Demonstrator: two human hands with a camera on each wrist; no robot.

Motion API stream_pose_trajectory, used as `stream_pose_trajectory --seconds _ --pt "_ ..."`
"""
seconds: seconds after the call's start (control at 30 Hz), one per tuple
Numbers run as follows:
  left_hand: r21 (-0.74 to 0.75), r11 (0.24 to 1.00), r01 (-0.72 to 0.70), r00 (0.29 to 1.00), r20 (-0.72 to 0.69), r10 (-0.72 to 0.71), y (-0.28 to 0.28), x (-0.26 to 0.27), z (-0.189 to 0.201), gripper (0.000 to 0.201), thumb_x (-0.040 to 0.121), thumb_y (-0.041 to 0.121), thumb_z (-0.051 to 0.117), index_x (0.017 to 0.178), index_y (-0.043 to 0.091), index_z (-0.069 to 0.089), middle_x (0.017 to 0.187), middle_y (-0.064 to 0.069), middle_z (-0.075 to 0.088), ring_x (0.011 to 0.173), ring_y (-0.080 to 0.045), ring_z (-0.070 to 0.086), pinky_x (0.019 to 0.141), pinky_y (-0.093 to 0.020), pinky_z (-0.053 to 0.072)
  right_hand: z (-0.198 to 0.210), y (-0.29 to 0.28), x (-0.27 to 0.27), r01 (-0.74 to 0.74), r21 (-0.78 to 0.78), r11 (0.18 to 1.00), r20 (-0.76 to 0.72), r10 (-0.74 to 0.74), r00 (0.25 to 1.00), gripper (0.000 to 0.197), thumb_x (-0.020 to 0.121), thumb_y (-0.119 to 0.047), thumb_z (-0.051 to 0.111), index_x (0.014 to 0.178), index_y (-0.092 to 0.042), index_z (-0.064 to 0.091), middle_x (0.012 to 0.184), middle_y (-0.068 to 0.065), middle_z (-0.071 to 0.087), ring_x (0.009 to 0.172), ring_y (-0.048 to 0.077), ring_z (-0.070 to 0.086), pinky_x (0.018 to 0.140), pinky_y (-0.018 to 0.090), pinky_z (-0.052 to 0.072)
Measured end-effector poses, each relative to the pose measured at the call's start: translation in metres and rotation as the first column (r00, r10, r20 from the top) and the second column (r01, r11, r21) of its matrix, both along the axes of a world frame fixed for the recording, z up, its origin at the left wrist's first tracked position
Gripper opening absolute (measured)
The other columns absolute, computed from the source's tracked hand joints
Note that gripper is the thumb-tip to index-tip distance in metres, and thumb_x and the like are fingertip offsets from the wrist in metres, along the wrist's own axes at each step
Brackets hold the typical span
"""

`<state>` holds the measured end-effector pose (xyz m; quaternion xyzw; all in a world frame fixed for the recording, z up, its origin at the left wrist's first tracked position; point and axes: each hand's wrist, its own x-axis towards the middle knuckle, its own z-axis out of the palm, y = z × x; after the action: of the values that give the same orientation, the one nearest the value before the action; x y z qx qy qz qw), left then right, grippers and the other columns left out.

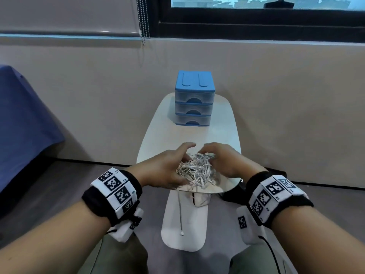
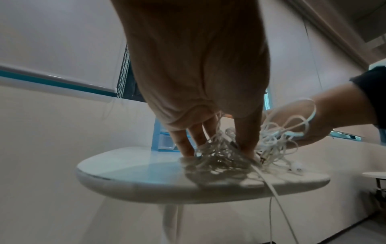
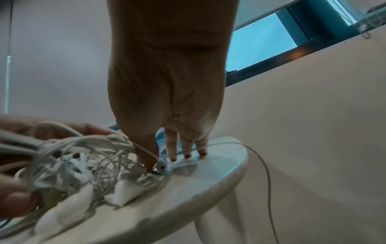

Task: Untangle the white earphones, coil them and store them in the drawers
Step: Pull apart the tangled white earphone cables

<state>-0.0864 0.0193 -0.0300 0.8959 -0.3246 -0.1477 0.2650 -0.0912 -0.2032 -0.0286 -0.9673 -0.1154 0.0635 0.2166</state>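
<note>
White table (image 1: 158, 123): sound. Blue drawers (image 1: 194, 99) at 12 o'clock, all closed. White earphones (image 1: 194, 171) knotted at 6 o'clock edge, one lead (image 1: 180, 210) hanging off. Left hand (image 1: 164, 167) and right hand (image 1: 227, 163) cupping tangle, fingers curled into it. Risk: pulling tightens knots; dangling lead drags bundle overboard

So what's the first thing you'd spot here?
A messy white tangle of earphones sits at the near edge of the small white table, with the left hand and right hand cupped around it. One wire dangles off the edge. Behind stand blue drawers, all closed.
</note>
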Motion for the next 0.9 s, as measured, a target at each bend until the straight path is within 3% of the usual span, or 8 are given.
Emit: stream_pose_trajectory --seconds 0.1,0.23,0.3,0.37,0.5,0.57,0.63,0.9 --pt "-0.044 0.998 -0.046 0.999 0.021 0.047 0.001 0.009 0.005 0.08 0.09 0.018 0.074 0.155 0.03 0.029 0.124 0.0 0.064 0.09 0.001 0.057 0.077 -0.006 0.038 0.002 -0.001 0.004 0.026 -0.007 1.0 0.012 -0.026 1.0 0.019 0.097 -0.011 0.059 0.093 -0.029 0.064 0.106 -0.003 0.063 0.099 0.022 0.058 0.075 0.027 0.04" --pt "-0.148 0.981 -0.126 0.992 -0.036 0.121 0.0 0.028 0.026 0.068 0.094 0.02 0.071 0.152 0.031 0.037 0.082 0.008 0.058 0.066 -0.001 0.054 0.07 -0.018 0.044 0.003 -0.009 0.012 0.168 0.123 0.978 0.004 -0.17 0.985 0.03 0.095 -0.006 0.053 0.071 -0.024 0.056 0.078 -0.005 0.058 0.075 0.02 0.05 0.059 0.027 0.037" --pt "-0.241 0.955 -0.17 0.985 -0.072 0.157 -0.005 0.037 0.046 0.066 0.094 0.021 0.072 0.151 0.033 0.041 0.077 0.004 0.064 0.068 -0.009 0.061 0.076 -0.031 0.051 0.001 -0.013 0.015 0.245 0.239 0.94 -0.031 -0.245 0.969 0.019 0.093 -0.009 0.053 0.075 -0.013 0.06 0.076 0.003 0.06 0.071 0.02 0.047 0.06 0.029 0.038" --pt "-0.319 0.918 -0.235 0.971 -0.115 0.209 -0.012 0.048 0.067 0.06 0.094 0.02 0.072 0.149 0.028 0.048 0.089 0.003 0.072 0.075 -0.008 0.069 0.078 -0.029 0.055 -0.003 -0.013 0.02 0.276 0.312 0.909 -0.056 -0.273 0.961 0.014 0.092 -0.014 0.057 0.082 -0.009 0.065 0.082 0.009 0.067 0.073 0.021 0.05 0.064 0.032 0.043" --pt "-0.355 0.896 -0.266 0.962 -0.149 0.227 -0.029 0.073 0.103 0.051 0.09 0.017 0.074 0.138 0.02 0.06 0.123 -0.006 0.069 0.087 -0.016 0.071 0.076 -0.03 0.056 -0.006 -0.01 0.024 0.336 0.485 0.807 -0.081 -0.341 0.936 0.023 0.087 -0.02 0.059 0.067 -0.023 0.069 0.08 -0.002 0.067 0.078 0.021 0.059 0.077 0.037 0.053" --pt "-0.348 0.9 -0.264 0.962 -0.161 0.22 -0.037 0.079 0.12 0.043 0.093 0.01 0.071 0.134 0.016 0.063 0.109 -0.007 0.071 0.078 -0.015 0.066 0.062 -0.025 0.052 -0.007 -0.011 0.024 0.325 0.487 0.811 -0.072 -0.334 0.94 0.031 0.098 -0.024 0.058 0.069 -0.019 0.067 0.077 -0.005 0.067 0.074 0.017 0.058 0.066 0.03 0.045" --pt "-0.31 0.922 -0.233 0.97 -0.142 0.198 -0.044 0.081 0.138 0.041 0.094 0.007 0.069 0.134 0.014 0.062 0.091 -0.008 0.07 0.073 -0.016 0.063 0.055 -0.026 0.05 -0.008 -0.013 0.025 0.316 0.499 0.807 -0.048 -0.338 0.94 0.035 0.103 -0.028 0.053 0.072 -0.017 0.067 0.081 -0.001 0.07 0.075 0.018 0.059 0.067 0.03 0.043" --pt "-0.206 0.975 -0.081 0.994 0.061 0.095 -0.063 0.094 0.182 0.052 0.085 0.016 0.083 0.133 0.013 0.063 0.085 -0.015 0.071 0.063 -0.015 0.059 0.06 -0.024 0.053 -0.01 -0.013 0.031 0.338 0.558 0.758 -0.075 -0.36 0.93 0.038 0.103 -0.02 0.047 0.071 -0.011 0.066 0.078 0.005 0.069 0.07 0.018 0.058 0.066 0.03 0.045"
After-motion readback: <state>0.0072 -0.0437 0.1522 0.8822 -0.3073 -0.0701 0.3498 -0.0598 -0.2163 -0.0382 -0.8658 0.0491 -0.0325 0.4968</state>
